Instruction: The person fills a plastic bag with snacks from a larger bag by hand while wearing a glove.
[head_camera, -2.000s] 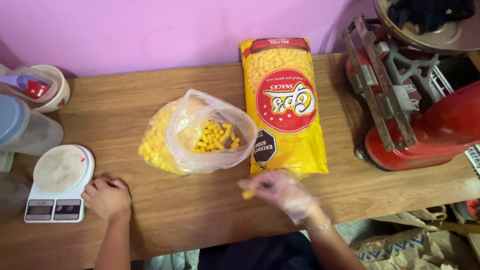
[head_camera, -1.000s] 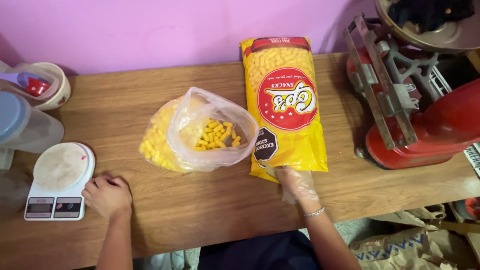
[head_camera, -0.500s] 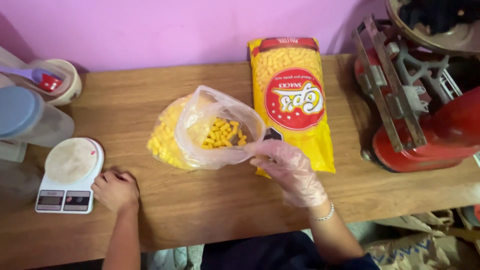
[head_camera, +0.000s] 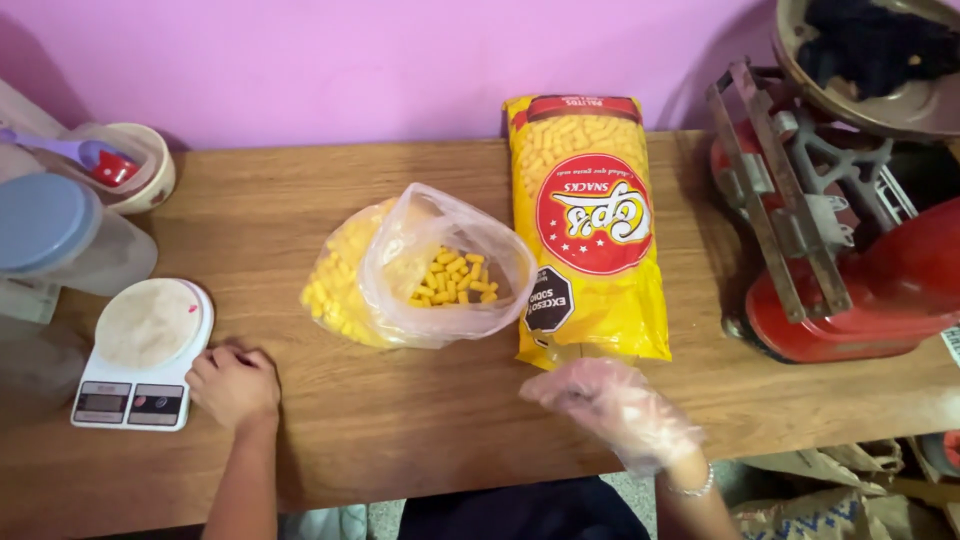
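Observation:
My left hand (head_camera: 232, 385) rests as a loose fist on the wooden table (head_camera: 400, 440), touching the near right corner of a small white kitchen scale (head_camera: 145, 350). My right hand (head_camera: 615, 405), in a clear plastic glove and blurred, hovers just below the cut near end of a large yellow snack bag (head_camera: 590, 230) lying flat. Its fingers are spread and I see nothing in them. Left of that bag a clear plastic bag (head_camera: 400, 265) lies open, with yellow corn puffs (head_camera: 455, 280) inside.
A clear container with a blue lid (head_camera: 50, 225) and a beige bowl holding a purple and red scoop (head_camera: 130, 165) stand at the far left. A red metal machine (head_camera: 860, 280) fills the right end. A pink wall runs behind the table.
My gloved right hand went from the yellow bag's near end up to the clear bag's mouth, then drew back toward the table's near edge. My left hand stayed beside the scale.

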